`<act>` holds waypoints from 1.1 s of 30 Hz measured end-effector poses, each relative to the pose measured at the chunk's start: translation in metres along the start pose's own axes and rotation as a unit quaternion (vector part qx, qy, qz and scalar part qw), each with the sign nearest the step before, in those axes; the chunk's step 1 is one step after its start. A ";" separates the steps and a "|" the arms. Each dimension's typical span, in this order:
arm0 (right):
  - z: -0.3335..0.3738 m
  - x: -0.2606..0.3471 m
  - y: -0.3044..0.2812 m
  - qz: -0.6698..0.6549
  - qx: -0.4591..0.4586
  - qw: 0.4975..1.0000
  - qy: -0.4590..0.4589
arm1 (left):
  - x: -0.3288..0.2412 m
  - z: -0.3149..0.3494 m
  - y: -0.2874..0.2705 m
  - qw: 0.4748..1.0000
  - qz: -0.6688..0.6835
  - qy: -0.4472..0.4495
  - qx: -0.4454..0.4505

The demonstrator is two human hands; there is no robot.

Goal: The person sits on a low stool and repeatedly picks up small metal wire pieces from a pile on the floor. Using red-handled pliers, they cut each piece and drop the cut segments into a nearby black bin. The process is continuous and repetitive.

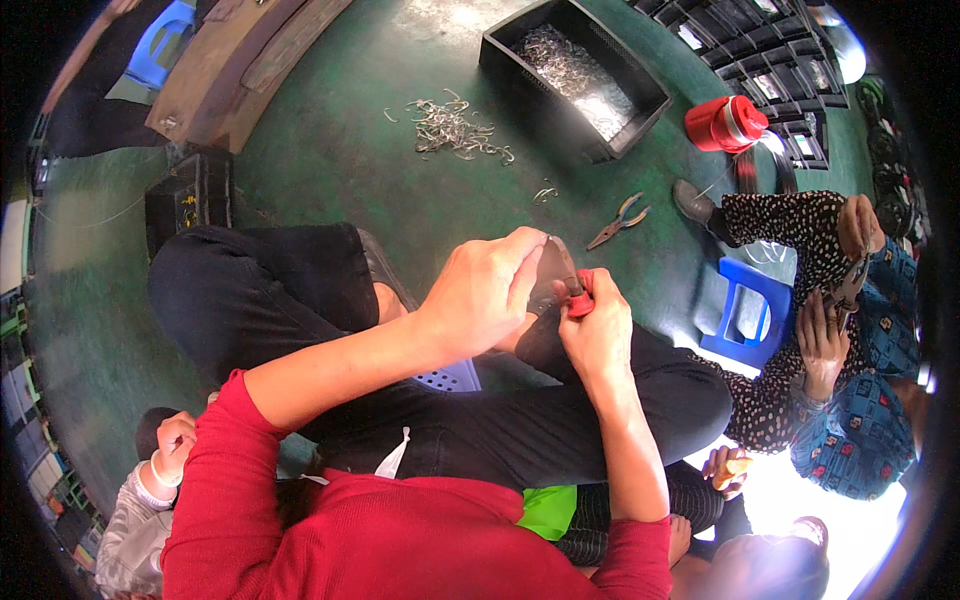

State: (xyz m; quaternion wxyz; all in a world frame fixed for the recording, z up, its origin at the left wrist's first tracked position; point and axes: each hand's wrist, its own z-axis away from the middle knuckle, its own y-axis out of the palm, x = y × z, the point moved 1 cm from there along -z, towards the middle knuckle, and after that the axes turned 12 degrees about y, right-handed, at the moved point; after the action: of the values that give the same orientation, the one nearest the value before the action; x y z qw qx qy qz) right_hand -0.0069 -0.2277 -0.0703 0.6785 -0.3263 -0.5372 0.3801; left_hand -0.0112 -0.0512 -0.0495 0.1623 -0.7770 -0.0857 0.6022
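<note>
Above my crossed legs, my right hand (598, 335) is wrapped around a red-handled tool (574, 284) with a grey metal head; its exact kind is partly hidden by the fingers. My left hand (478, 295) is just to the left, fingers pinched together near the tool's head. Whatever they hold is too small or hidden to make out. On the floor ahead lies a loose pile of small bent metal hooks (455, 130), with a few more hooks (545, 192) closer to me. Pliers (618, 222) with partly blue handles rest on the floor to the right of these.
A black crate (630, 125) holding many small metal pieces stands ahead. Further right are a red jug (722, 125) and a blue plastic stool (712, 343). A co-worker's hand (822, 340) at right grips a metal tool. Wooden planks (225, 75) are at far left.
</note>
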 end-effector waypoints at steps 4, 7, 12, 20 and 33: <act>-0.004 0.003 -0.009 -0.034 0.027 0.999 0.002 | 0.000 -0.008 -0.006 0.998 -0.043 0.043 -0.006; -0.006 0.007 -0.021 -0.076 0.097 0.992 -0.005 | 0.007 -0.019 -0.022 0.997 -0.037 0.034 0.063; -0.007 0.011 -0.029 -0.100 0.193 0.976 0.001 | 0.012 -0.024 -0.034 0.985 0.039 -0.041 0.164; -0.006 0.008 -0.021 -0.078 0.170 0.982 0.027 | 0.011 -0.018 -0.022 0.980 0.093 -0.089 0.152; -0.004 -0.007 -0.003 -0.042 0.090 0.995 0.005 | 0.012 -0.007 -0.012 0.987 0.076 -0.099 0.103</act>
State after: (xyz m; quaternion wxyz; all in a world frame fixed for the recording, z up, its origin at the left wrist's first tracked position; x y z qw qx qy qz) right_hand -0.0031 -0.2354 -0.0720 0.7232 -0.2428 -0.5108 0.3964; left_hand -0.0008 -0.0368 -0.0546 0.1863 -0.6970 0.0208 0.6921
